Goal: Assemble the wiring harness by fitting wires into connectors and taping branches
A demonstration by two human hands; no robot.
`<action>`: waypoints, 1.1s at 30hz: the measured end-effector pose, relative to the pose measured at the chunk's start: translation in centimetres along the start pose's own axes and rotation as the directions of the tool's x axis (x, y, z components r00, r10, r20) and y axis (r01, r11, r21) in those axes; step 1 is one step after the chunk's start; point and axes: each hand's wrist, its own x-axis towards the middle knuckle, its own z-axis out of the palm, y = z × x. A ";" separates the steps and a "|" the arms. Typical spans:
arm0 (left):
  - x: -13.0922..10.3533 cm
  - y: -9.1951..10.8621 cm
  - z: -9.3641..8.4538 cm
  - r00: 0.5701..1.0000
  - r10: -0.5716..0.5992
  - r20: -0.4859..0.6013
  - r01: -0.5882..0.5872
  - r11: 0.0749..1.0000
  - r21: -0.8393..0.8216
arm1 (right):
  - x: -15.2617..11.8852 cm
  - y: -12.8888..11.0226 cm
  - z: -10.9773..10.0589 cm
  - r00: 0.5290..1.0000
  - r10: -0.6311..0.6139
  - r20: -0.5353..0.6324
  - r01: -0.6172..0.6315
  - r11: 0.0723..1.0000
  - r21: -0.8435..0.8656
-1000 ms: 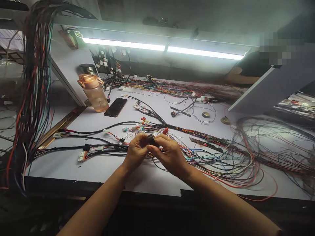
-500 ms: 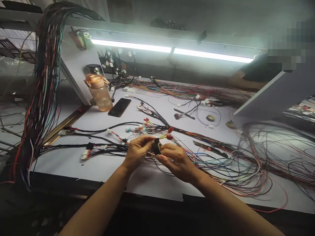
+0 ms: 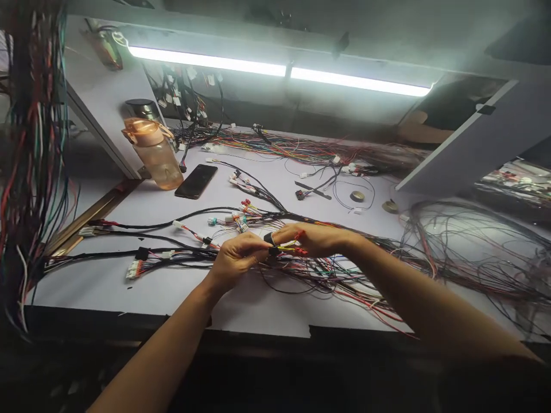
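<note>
My left hand [image 3: 239, 258] is closed in a pinch on a thin branch of yellow wires [image 3: 286, 248], where a bit of black tape shows at its fingertips. Red connectors [image 3: 302, 252] sit at the end of that branch, below my right hand. Just above the pinch, my right hand [image 3: 316, 238] grips a small roll of black tape [image 3: 269, 238], its fingers at the roll and its back turned up. Beneath both hands runs a wiring harness [image 3: 202, 251] with black-wrapped branches. White connectors [image 3: 134, 268] end one branch at the left.
A phone [image 3: 196, 181] and an orange-lidded bottle [image 3: 157, 158] stand at back left. Two tape rolls [image 3: 357, 196] and a dark blade [image 3: 313, 190] lie at back right. Loose wires [image 3: 465, 246] spread over the right side. Wires [image 3: 37, 143] hang at far left. A person's arm [image 3: 424, 132] shows beyond.
My right hand has turned over, back upward, and brought the tape roll against the wires at my left fingertips. The whole view has shifted, so the bench appears further left.
</note>
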 end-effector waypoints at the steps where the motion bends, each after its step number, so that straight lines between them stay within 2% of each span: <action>1: 0.0 0.0 0.1 1.000 0.010 0.000 -0.010 1.000 0.005 | 0.5 0.1 -0.3 0.987 0.014 0.158 -0.027 0.996 0.081; 2: -0.1 0.0 0.2 1.000 0.017 -0.008 -0.017 1.000 0.012 | 0.9 0.1 -0.5 0.954 0.026 0.298 -0.076 0.984 0.159; 3: -0.1 -0.1 0.3 1.000 0.024 -0.014 -0.023 0.999 0.024 | 1.3 0.2 -0.8 0.919 0.045 0.391 -0.140 0.966 0.219; 6: -0.1 -0.3 0.5 0.997 0.079 0.007 -0.079 0.993 0.090 | 2.4 0.6 -1.8 0.845 0.102 0.525 -0.288 0.914 0.285; 9: 0.1 -0.4 0.5 0.984 0.163 0.077 -0.174 0.969 0.173 | 3.4 1.0 -2.9 0.772 0.069 0.632 -0.319 0.902 0.291; 10: 0.1 -0.3 0.5 0.979 0.180 0.098 -0.196 0.961 0.195 | 3.7 0.9 -3.3 0.759 0.055 0.649 -0.316 0.902 0.293; 12: 0.2 -0.3 0.5 0.972 0.196 0.126 -0.221 0.949 0.226 | 4.2 0.6 -3.8 0.764 0.042 0.644 -0.300 0.907 0.297; 15: 0.1 -0.3 0.7 0.983 0.173 0.068 -0.184 0.956 0.229 | 4.7 -0.4 -3.9 0.785 0.011 0.619 -0.213 0.944 0.253; 17: 0.0 -0.4 1.1 0.996 0.067 -0.056 -0.058 0.989 0.136 | 4.9 -1.2 -3.4 0.829 -0.017 0.559 -0.086 0.984 0.157; 19: -0.1 -0.5 1.5 0.979 -0.085 -0.185 0.077 0.996 -0.053 | 4.8 -2.2 -2.5 0.906 -0.050 0.420 0.054 0.999 0.004; 20: -0.1 -0.6 1.6 0.965 -0.148 -0.218 0.117 0.982 -0.148 | 4.6 -2.8 -2.0 0.939 -0.073 0.335 0.105 0.991 -0.078; 22: 0.1 -0.8 1.8 0.950 -0.201 -0.239 0.133 0.953 -0.273 | 3.8 -4.2 -0.9 0.974 -0.122 0.190 0.162 0.964 -0.210; 24: 0.4 -1.0 1.9 0.946 -0.182 -0.267 0.089 0.941 -0.326 | 2.4 -5.8 0.4 0.986 -0.138 0.091 0.159 0.940 -0.301; 28: 0.7 -1.2 1.7 0.923 -0.145 -0.357 0.010 0.935 -0.353 | -0.8 -7.5 3.2 0.998 -0.064 -0.027 0.047 0.910 -0.412; 30: 0.5 -1.1 1.5 0.932 -0.154 -0.329 0.034 0.939 -0.343 | -1.9 -7.3 4.4 0.996 -0.015 -0.091 -0.015 0.945 -0.326; 33: 0.2 -0.4 0.7 0.965 -0.192 -0.181 0.121 0.931 -0.343 | -2.5 -6.3 5.4 0.975 0.043 -0.220 -0.068 0.992 -0.103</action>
